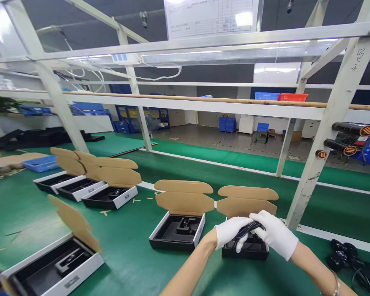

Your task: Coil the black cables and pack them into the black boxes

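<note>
now left hand [232, 231], right hand [276, 234] clasp cable [248, 231] over box [245, 251]

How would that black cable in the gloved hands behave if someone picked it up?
Probably floppy: the black cable sags in loose loops between the left hand and right hand. It likely weighs little, since both hands gather it easily. The black coils heaped at right suggest it slumps rather than stands.

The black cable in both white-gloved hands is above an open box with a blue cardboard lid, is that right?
No: the lid of the open box is brown cardboard, not blue, as the head view shows. The left hand and right hand do hold the black cable above it.
</note>
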A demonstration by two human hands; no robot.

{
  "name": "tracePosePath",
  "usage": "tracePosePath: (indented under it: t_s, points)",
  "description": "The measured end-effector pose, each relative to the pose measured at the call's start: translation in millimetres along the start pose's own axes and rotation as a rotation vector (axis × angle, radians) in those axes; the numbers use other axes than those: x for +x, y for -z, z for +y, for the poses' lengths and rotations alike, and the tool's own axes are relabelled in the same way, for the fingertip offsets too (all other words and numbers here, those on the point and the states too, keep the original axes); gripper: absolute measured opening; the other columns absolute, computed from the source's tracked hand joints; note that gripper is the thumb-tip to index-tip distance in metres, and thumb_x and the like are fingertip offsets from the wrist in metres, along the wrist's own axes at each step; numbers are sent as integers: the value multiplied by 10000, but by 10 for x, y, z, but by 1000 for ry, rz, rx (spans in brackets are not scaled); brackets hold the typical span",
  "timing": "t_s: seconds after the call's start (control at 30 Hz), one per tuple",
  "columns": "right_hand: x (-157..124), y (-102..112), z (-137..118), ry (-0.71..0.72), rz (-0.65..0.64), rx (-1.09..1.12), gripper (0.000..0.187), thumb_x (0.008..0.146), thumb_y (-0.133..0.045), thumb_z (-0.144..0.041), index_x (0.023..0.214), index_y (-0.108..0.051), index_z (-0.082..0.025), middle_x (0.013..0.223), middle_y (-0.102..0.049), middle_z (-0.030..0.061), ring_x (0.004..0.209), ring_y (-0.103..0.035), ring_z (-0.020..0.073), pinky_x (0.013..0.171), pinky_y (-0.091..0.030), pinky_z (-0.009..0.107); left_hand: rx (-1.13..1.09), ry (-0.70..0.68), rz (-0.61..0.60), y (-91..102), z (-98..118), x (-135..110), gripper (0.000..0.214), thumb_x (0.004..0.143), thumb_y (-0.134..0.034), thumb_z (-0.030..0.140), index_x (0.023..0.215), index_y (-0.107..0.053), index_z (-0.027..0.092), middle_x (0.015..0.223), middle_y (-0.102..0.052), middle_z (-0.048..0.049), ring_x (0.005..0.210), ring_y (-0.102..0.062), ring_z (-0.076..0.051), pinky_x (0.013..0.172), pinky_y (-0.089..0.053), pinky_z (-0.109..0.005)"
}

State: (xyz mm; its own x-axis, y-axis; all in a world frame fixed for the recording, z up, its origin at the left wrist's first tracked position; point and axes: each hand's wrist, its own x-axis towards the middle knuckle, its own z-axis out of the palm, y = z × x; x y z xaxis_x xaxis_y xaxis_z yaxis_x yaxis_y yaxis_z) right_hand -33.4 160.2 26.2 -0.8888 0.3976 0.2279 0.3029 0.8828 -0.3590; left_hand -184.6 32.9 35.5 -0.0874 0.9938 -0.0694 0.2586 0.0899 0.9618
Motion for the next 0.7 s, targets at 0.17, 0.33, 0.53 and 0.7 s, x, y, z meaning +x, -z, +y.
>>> tracePosePath:
  t_s: [0.17,0.33,0.53,0.7]
  points:
    - [22,-219,175,-120,-265,-361,278,836,-620,-418,930,-720,-177,988,-657,98,843,-637,234,696,-460,305,412,-46,21,132,-335,144,363,783,-622,513,1019,-711,252,964,-688,-26,810,-626,-210,767,-472,-325]
    - [66,-417,114,-131,-323,-401,430,776,-683,-498,1004,-721,-136,986,-689,157,907,-649,312,754,-484,364,759,-134,74,-40,-692,159,485,818,-531,641,859,-743,206,935,-656,-94,933,-588,-306,878,-426,-455]
    - [4,-655,62,30,-356,-406,273,742,-753,-340,950,-732,-165,963,-722,124,915,-665,295,772,-521,375,1067,-417,171,-93,-769,20,547,696,-653,710,946,-746,233,1038,-670,-102,1085,-551,-357,1020,-375,-567]
    - [527,-436,522,-158,-132,-363,119,837,-715,-249,895,-698,-146,944,-704,77,920,-664,225,824,-530,365,1209,-284,884,512,-979,-563,447,870,-552,494,1188,-678,207,1187,-699,-133,1100,-615,-336,974,-478,-533]
